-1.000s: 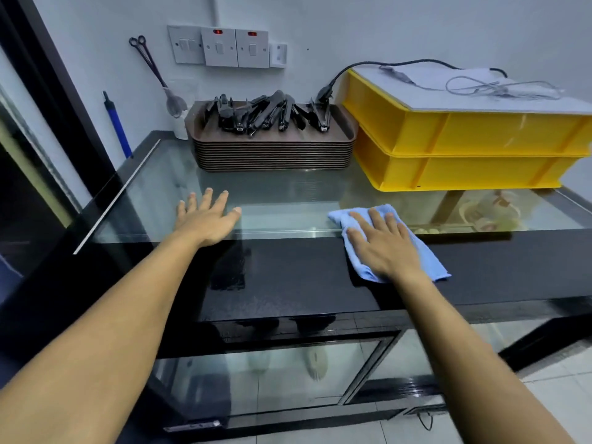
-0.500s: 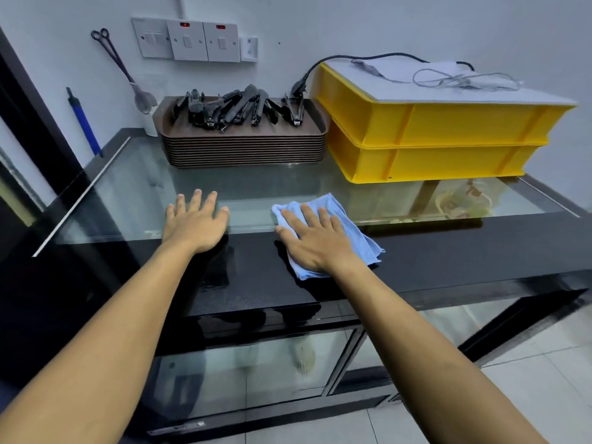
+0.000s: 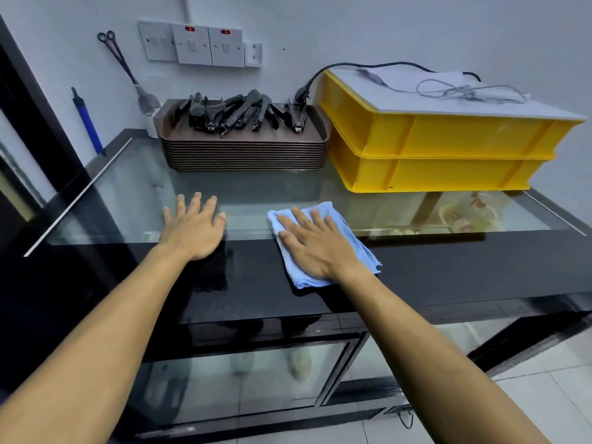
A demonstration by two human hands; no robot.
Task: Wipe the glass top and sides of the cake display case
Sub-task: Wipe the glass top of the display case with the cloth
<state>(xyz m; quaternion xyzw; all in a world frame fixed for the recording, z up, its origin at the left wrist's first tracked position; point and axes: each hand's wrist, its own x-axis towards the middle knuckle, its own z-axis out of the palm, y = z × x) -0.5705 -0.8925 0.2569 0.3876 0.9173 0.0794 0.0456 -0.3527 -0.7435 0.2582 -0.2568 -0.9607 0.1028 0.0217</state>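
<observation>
The display case has a glass top (image 3: pixel 134 193) framed by a glossy black band (image 3: pixel 448 270) along the near edge, with glass front panels (image 3: pixel 243 382) below. A light blue cloth (image 3: pixel 355 241) lies flat across the line where glass meets black band. My right hand (image 3: pixel 315 243) presses flat on the cloth, fingers spread and pointing to the far left. My left hand (image 3: pixel 193 227) rests flat and bare on the same edge, a little to the left of the cloth, holding nothing.
A stack of brown trays (image 3: pixel 246 152) with several black tongs (image 3: pixel 246 115) stands at the back of the glass. Two stacked yellow crates (image 3: pixel 439 149) with a grey lid and cables sit at the back right. Wall switches (image 3: pixel 201 44) hang above. Tiled floor (image 3: pixel 551 389) lies at the lower right.
My right hand has slid the blue cloth leftward along the case's front edge, closer to my left hand. My left hand has stayed in place on the glass edge.
</observation>
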